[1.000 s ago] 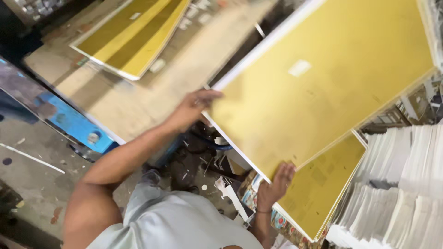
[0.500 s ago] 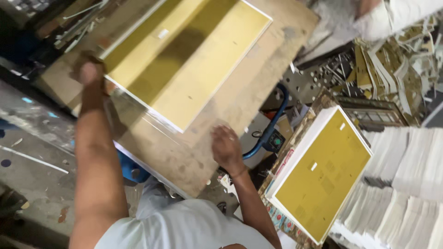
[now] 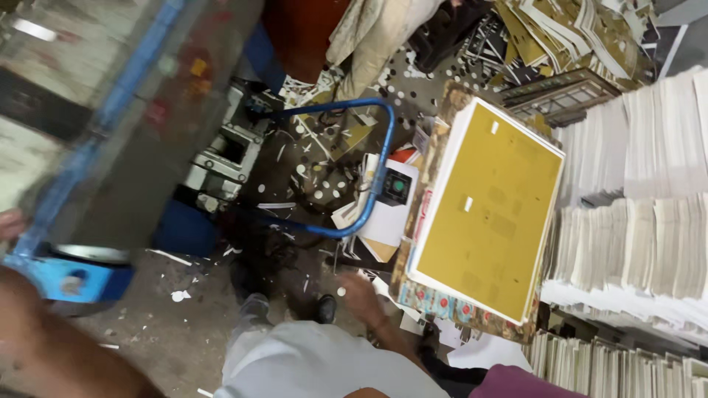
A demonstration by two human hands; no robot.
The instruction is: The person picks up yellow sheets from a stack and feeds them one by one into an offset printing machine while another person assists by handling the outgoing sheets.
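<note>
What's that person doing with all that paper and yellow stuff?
A person stands in a messy workshop. Their right hand hangs empty near a stack of yellow sheets. The left hand is at the picture's edge by a blue machine; what it grips is hidden. White paper piles sit beside the yellow stack, scraps litter the floor.

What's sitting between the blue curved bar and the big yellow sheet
In the head view, a small white box with a round dark dial lies between the blue curved bar and the yellow sheet, on scattered paper scraps.
</note>
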